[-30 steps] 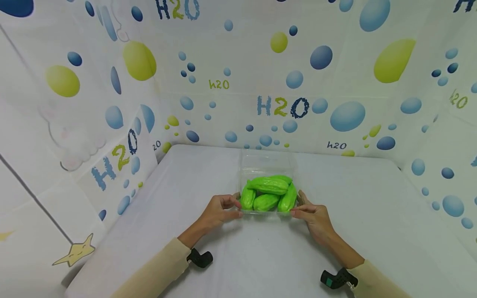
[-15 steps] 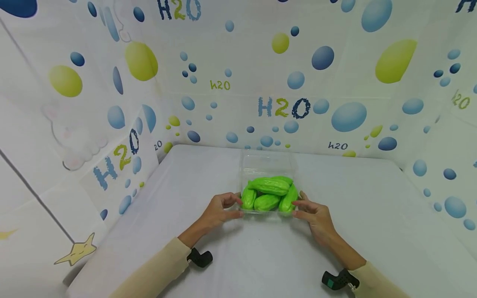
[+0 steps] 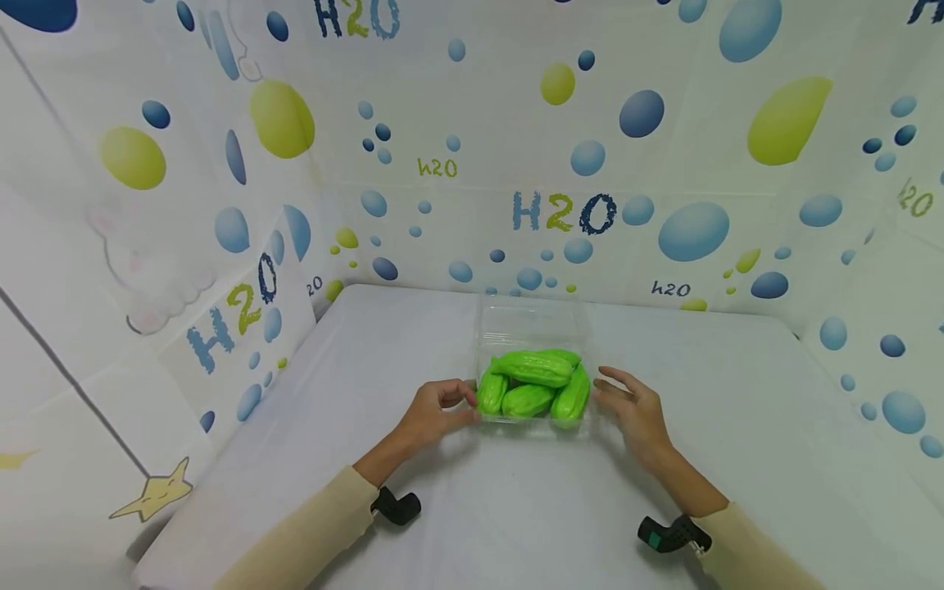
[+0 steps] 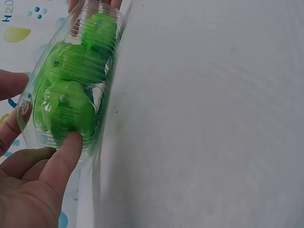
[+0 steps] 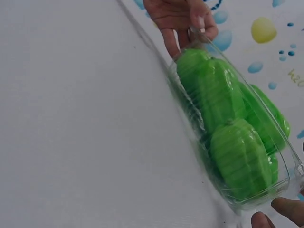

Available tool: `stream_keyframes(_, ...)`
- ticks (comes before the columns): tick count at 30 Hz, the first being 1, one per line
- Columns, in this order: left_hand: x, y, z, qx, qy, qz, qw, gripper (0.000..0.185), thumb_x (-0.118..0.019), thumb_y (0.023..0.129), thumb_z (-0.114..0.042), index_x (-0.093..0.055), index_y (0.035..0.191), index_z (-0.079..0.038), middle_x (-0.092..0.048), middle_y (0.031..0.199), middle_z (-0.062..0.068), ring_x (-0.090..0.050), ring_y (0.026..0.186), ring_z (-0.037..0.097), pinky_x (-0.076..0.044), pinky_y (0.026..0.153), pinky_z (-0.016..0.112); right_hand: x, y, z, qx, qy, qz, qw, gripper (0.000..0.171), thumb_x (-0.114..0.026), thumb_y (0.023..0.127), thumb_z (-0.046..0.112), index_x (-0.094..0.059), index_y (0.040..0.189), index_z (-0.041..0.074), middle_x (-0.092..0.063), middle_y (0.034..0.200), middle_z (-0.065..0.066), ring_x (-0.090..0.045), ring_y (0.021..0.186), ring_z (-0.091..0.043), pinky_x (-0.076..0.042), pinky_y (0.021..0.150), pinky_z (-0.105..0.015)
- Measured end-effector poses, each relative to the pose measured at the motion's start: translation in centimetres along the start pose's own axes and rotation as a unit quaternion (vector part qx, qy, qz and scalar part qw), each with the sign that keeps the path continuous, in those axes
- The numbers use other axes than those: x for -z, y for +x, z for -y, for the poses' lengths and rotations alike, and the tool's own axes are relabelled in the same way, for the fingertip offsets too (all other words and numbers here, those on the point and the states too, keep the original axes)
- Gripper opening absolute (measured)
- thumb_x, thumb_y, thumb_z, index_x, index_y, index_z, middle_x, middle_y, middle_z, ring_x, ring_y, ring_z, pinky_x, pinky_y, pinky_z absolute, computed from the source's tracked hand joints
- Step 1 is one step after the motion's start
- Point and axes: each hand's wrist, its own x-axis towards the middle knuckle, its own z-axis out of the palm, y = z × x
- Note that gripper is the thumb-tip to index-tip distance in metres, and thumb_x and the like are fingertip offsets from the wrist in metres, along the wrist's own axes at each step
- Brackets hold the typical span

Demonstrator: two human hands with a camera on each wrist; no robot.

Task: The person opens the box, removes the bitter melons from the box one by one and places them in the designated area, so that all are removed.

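Left hand (image 3: 431, 412) pinching left end of clear box (image 3: 533, 392) of green gourds (image 3: 533, 383) mid-table, right hand (image 3: 633, 407) loose just right of it; keep box level.

Brightness: bright and even in all three views; the light seems to come from above and in front of me, soft and diffuse.
Shadows: faint soft ones under my forearms and beside my left hand (image 3: 431, 410) on the desk (image 3: 737, 426).
Glare: pale highlights on the clear box (image 4: 71, 85) ribs; its open lid nearly vanishes against the desk in the head view.
Blur: my right wrist view smears along the box (image 5: 237, 142) edge; the near fingertips (image 5: 289, 209) are soft.
Focus: my left wrist view is sharper, though my hand (image 4: 33, 190) at the bottom is slightly soft.
Distortion: the head view bends the patterned walls (image 3: 184, 205) outward at the edges.
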Motion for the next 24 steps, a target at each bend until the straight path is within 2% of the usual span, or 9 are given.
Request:
stream_keyframes(2,0.0,0.0,-0.1,-0.004,0.005,0.000,1.0000,0.009,-0.078,0.084,-0.010,-0.070,0.090,-0.011,-0.062,0.139,0.017,-0.055,0.134,0.034,-0.045,0.108,0.053,0.1,0.8,0.2,-0.006,-0.002,-0.004,1.000,0.053,-0.063,0.102,0.021,-0.048,0.148,0.001,-0.055,0.144,-0.024,-0.062,0.124,-0.015,-0.051,0.092,-0.016)
stream_keyframes(5,0.1,0.0,-0.1,-0.013,0.015,0.000,0.9998,0.007,-0.076,0.085,-0.010,-0.070,0.087,-0.012,-0.064,0.136,0.016,-0.056,0.133,0.035,-0.046,0.106,0.053,0.2,2.1,0.3,-0.018,0.003,-0.002,1.000,0.052,-0.059,0.104,0.023,-0.046,0.149,0.001,-0.052,0.147,-0.025,-0.060,0.128,-0.023,-0.051,0.097,-0.020)
stream_keyframes(9,0.2,-0.3,-0.3,-0.011,0.023,-0.006,0.9997,0.007,-0.076,0.086,-0.011,-0.070,0.084,-0.014,-0.066,0.134,0.017,-0.058,0.130,0.036,-0.046,0.105,0.055,0.2,3.9,0.4,-0.031,0.009,0.019,0.999,0.055,-0.056,0.105,0.026,-0.042,0.152,0.001,-0.047,0.150,-0.025,-0.052,0.135,-0.035,-0.047,0.106,-0.031)
stream_keyframes(14,0.2,-0.8,-0.5,-0.011,0.026,-0.007,0.9996,0.008,-0.075,0.087,-0.011,-0.071,0.081,-0.014,-0.067,0.132,0.017,-0.059,0.128,0.036,-0.046,0.105,0.057,0.3,5.6,0.3,-0.048,0.007,0.038,0.998,0.056,-0.053,0.107,0.028,-0.038,0.155,0.003,-0.044,0.153,-0.023,-0.050,0.136,-0.039,-0.044,0.111,-0.041)
stream_keyframes(24,-0.1,-2.2,-1.2,-0.005,0.053,-0.021,0.9984,0.011,-0.072,0.086,-0.010,-0.069,0.077,-0.015,-0.068,0.129,0.019,-0.059,0.128,0.037,-0.046,0.105,0.055,0.1,6.9,0.1,-0.089,0.022,0.047,0.995,0.054,-0.048,0.108,0.026,-0.037,0.156,0.005,-0.039,0.155,-0.021,-0.056,0.128,-0.034,-0.051,0.100,-0.033)
